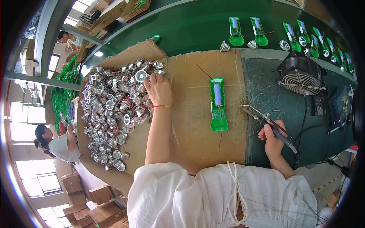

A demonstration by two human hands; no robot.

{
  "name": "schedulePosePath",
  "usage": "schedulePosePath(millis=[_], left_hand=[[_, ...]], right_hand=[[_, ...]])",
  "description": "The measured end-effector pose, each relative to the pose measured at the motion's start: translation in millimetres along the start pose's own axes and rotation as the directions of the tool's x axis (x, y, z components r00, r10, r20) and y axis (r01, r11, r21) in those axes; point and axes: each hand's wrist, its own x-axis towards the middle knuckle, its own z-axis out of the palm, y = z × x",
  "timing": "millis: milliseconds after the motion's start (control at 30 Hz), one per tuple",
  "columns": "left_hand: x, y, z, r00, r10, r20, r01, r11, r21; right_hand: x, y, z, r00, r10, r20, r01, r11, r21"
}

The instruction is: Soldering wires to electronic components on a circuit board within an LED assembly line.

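My left hand (159, 90) reaches over the right side of a heap of shiny silver reflector cups (110, 104), fingers apart. Its thumb and fingertips touch the cups beside a reflector with a white ring (141, 76); no cup is seen lifted. In my right hand (274, 138) is a soldering iron (279, 135), its tip pointing up and left over the mat's edge. Between the hands lies a green plastic housing (219, 124) with a purple cylindrical battery (217, 95) and thin wires, flat on a cardboard sheet (190, 114).
The reflectors lie in a cut-open cardboard box (138, 51). At the back, green housings (236, 38) with reflectors line a green belt (182, 30). A black fan (300, 74) and a blue soldering station (340, 108) stand right. Two people work at the left.
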Motion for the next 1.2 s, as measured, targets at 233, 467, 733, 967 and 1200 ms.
schedulePosePath(millis=[233,467,733,967,1200], left_hand=[[-40,24,-50,0.917,-0.347,0.194,0.330,0.394,-0.858],[-93,73,-99,0.761,-0.010,0.649,0.647,-0.064,-0.760],[-93,88,-99,0.818,-0.045,0.574,0.573,0.142,-0.807],[-92,93,-98,0.819,-0.083,0.568,0.573,0.183,-0.799],[-96,93,-96,0.812,-0.102,0.574,0.583,0.129,-0.802]], right_hand=[[-9,-8,1,0.997,-0.029,0.073,0.029,1.000,-0.003],[-12,-10,24,0.972,-0.055,0.227,0.053,0.999,0.013],[-8,-9,32,0.975,-0.049,0.219,0.052,0.999,-0.005],[-4,-9,40,0.978,0.015,0.207,-0.022,0.999,0.032],[-3,-5,44,0.977,-0.001,0.215,-0.001,1.000,0.010]])
